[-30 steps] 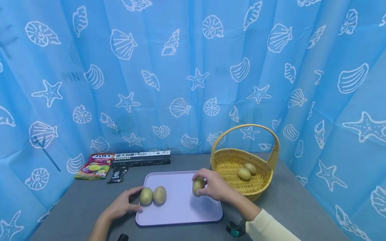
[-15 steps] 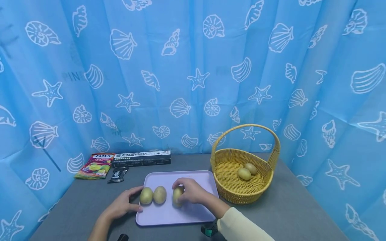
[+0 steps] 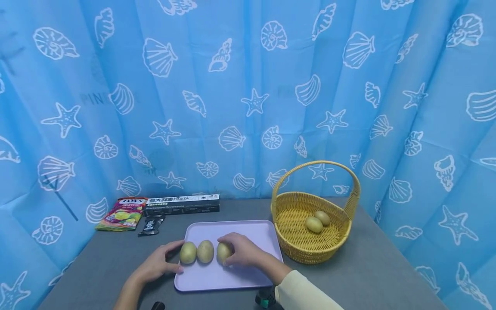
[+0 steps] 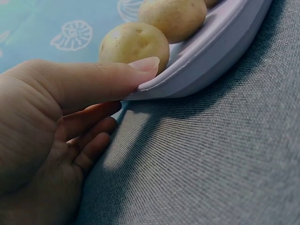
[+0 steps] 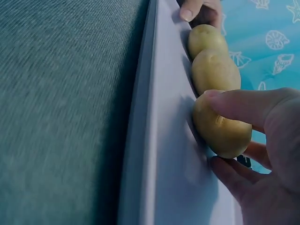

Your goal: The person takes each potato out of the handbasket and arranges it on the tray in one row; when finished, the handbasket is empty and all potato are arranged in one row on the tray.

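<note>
On the lilac tray three potatoes stand in a row. In the head view, my right hand holds the rightmost potato between thumb and fingers, near the tray surface; the right wrist view shows the thumb over this potato. The middle potato and the left potato sit side by side. At the tray's left rim rests my left hand, thumb and fingers spread apart. Its straight thumb touches the rim beside the left potato in the left wrist view.
A yellow woven basket with a tall handle stands right of the tray, two potatoes inside. At the back left are a candy bag, a pasta box and a small black packet. A blue curtain hangs behind.
My right hand has carried its potato leftward over the tray and down beside the middle potato. The left hand stays at the left rim.
</note>
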